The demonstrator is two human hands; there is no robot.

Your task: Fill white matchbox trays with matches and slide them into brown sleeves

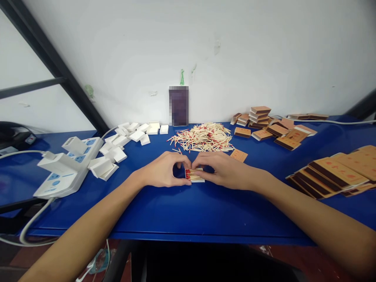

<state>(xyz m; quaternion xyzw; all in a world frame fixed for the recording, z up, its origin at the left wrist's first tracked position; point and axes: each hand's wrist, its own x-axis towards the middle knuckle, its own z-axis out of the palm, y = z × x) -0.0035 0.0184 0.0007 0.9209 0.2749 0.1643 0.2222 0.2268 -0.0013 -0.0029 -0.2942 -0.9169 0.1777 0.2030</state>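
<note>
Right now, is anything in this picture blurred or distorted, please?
Head view: soft even light; the table bows at its edges; a pixelated patch masks something by the wall; left hand, right hand and matchbox tray look sharp.

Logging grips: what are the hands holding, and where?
A match-filled white tray, pinched at its ends: left hand on the red-tipped left end, right hand on the right end.
</note>
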